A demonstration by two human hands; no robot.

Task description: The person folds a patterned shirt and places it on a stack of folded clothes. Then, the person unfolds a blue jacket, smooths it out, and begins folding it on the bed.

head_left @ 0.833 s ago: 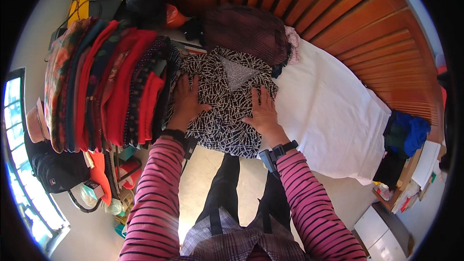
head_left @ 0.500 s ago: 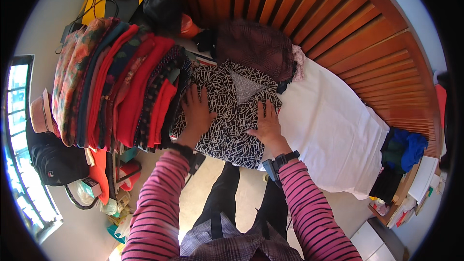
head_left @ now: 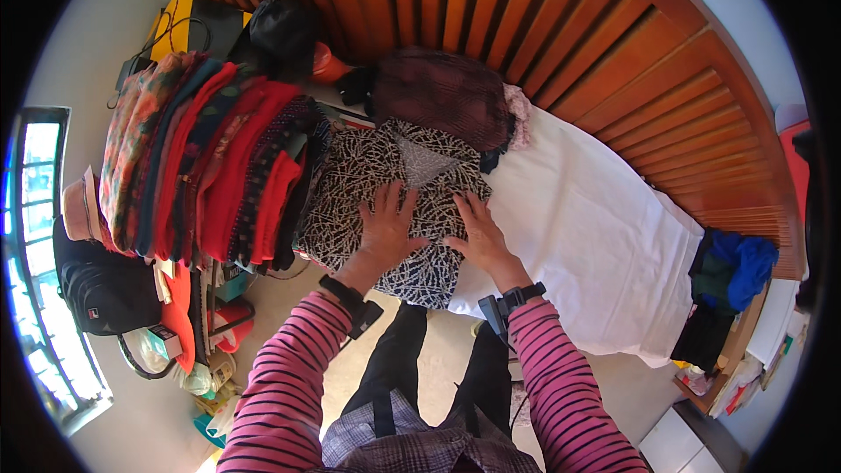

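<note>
A black garment with a cream squiggle print [head_left: 337, 184] lies folded on the stack in front of me, its pale grey inner side showing at the V-shaped neckline. My left hand [head_left: 384, 232] rests on its middle, palm down with the fingers spread. Beside it my right hand [head_left: 477, 232] lies at the garment's right edge, fingers also stretched apart. Neither hand grips anything. To the left, close against the garment, a tall pile of folded clothes [head_left: 223, 158] in red, dark blue and floral cloth leans over. Behind it sits a dark maroon bundle of cloth [head_left: 442, 92].
A white sheet [head_left: 587, 228] covers the bed to the right, along a slatted wooden headboard [head_left: 526, 13]. Blue and dark cloths [head_left: 736, 267] lie at its far right end. A black backpack [head_left: 109, 289] and a brimmed hat [head_left: 81, 206] are by the window at left.
My left hand has slid right and toward me, from the garment's left side to its middle. My right hand stays near the right edge, and the hands are closer together. The view has shifted slightly.
</note>
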